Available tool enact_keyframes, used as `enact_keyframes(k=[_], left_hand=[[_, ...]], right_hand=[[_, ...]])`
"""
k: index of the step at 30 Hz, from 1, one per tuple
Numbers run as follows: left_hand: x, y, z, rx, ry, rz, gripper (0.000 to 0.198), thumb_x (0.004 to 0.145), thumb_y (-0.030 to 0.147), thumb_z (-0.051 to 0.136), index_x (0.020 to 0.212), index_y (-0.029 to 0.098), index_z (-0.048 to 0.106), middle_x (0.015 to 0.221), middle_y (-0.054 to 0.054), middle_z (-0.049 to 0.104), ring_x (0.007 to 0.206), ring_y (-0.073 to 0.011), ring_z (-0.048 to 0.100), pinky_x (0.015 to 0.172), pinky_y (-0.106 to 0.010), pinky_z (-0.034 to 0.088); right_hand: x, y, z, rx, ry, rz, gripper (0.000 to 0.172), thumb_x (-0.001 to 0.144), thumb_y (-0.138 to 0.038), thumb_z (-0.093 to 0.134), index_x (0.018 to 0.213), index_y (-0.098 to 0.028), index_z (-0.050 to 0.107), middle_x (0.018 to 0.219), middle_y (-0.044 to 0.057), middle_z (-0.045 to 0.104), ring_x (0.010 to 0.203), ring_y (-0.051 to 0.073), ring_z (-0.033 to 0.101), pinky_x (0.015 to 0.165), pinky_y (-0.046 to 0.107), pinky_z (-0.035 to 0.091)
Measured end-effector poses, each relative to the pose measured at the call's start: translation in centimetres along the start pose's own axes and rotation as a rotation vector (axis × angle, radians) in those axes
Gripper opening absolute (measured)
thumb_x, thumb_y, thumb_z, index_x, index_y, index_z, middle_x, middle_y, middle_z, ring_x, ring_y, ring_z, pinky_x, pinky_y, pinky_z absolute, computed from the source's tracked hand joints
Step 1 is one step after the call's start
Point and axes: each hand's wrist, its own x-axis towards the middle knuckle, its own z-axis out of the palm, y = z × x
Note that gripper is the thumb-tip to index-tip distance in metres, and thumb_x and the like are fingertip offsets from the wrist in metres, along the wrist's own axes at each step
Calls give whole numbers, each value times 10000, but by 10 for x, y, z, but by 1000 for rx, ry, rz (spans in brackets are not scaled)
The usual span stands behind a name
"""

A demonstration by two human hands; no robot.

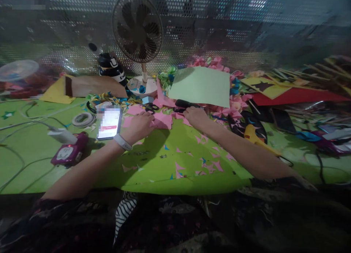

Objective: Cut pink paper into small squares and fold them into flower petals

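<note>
My left hand [140,127], with a white band on its wrist, lies over pink paper pieces [163,120]; its fingers look stretched out and press on the paper. Just beyond it are the black handle loops of scissors [150,107]. My right hand [195,118] is at the right end of the pink paper, fingers curled down against a black tool [184,103]. The fingertips are partly hidden, so what they grip is unclear. Pink paper scraps [179,168] are scattered on the green tabletop [153,179] between my forearms.
A lit phone [109,123], tape roll [83,119] and purple device [70,150] with cables lie left. Behind stand a fan [137,28], dark bottle [111,68] and pale green sheet [201,86] over pink paper flowers [237,106]. A yellow glue gun [256,139] lies right.
</note>
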Motion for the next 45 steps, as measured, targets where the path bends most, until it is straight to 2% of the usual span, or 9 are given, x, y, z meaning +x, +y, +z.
enact_keyframes(k=[6, 10, 15, 21, 30, 33, 36, 41, 45], left_hand=[[-13, -4, 4, -56, 52, 17, 254, 933, 255, 493, 1041, 141, 694, 1132, -144, 717, 1060, -280, 648, 897, -399, 509], [-18, 0, 5, -126, 53, 13, 282, 948, 304, 511, 1076, 130, 693, 1137, -154, 716, 1075, -287, 649, 908, -403, 512], [-19, 7, 4, -202, 7, 31, 305, 954, 338, 542, 1118, 132, 696, 1171, -160, 709, 1083, -288, 649, 904, -406, 520], [-19, 11, 4, -262, 29, 65, 296, 947, 314, 550, 1124, 133, 704, 1173, -160, 713, 1100, -284, 646, 943, -433, 516], [-20, 14, 7, -421, 60, 51, 304, 906, 359, 589, 1102, 159, 708, 1128, -138, 739, 1028, -279, 680, 883, -421, 535], [-18, 18, 10, -675, 53, -1, 262, 864, 378, 639, 1002, 174, 727, 1038, -122, 759, 945, -258, 702, 838, -394, 548], [-16, 29, 12, -1124, -38, -125, 247, 792, 402, 744, 914, 187, 737, 936, -96, 775, 843, -212, 716, 783, -344, 567], [-13, 48, 14, -1866, -293, -387, 434, 798, 593, 741, 843, 161, 751, 937, -146, 783, 853, -229, 743, 807, -361, 599], [-14, 51, 20, -2078, -143, -491, 312, 822, 480, 773, 792, 173, 725, 844, -78, 766, 759, -160, 716, 823, -313, 599]], right_hand=[[-7, -5, -14, 151, 52, 68, 313, 984, -134, 458, 1208, -79, 669, 1161, 202, 705, 1040, 274, 647, 744, 345, 538], [-27, 3, -18, 250, -44, 77, 282, 1005, -279, 483, 1117, -127, 692, 1178, 165, 696, 1035, 255, 646, 641, 287, 518], [-42, 9, -8, 107, -123, 39, 299, 977, -188, 468, 1121, -74, 705, 1164, 202, 696, 1023, 263, 662, 725, 312, 537], [-41, 3, -13, 77, -171, 17, 325, 967, -262, 517, 1107, -57, 726, 1163, 222, 708, 1022, 287, 679, 763, 344, 544], [-45, 3, -3, 201, 13, 103, 310, 994, -135, 427, 1061, -68, 722, 1006, 184, 749, 846, 220, 698, 708, 320, 522], [-47, 4, 0, 305, 147, 150, 284, 994, -174, 448, 1000, -113, 725, 977, 150, 756, 832, 218, 690, 691, 317, 507], [-49, -1, -6, 413, 272, 150, 205, 961, -201, 528, 1004, -127, 715, 1004, 138, 755, 893, 233, 686, 728, 324, 506], [-54, -32, -19, 513, 446, -97, 243, 1000, -187, 498, 1058, -169, 732, 993, 109, 766, 932, 232, 682, 817, 380, 519], [-57, -53, -14, 455, 534, -273, 236, 1002, -210, 524, 1111, -179, 731, 1124, 114, 744, 1040, 251, 649, 873, 428, 514]])
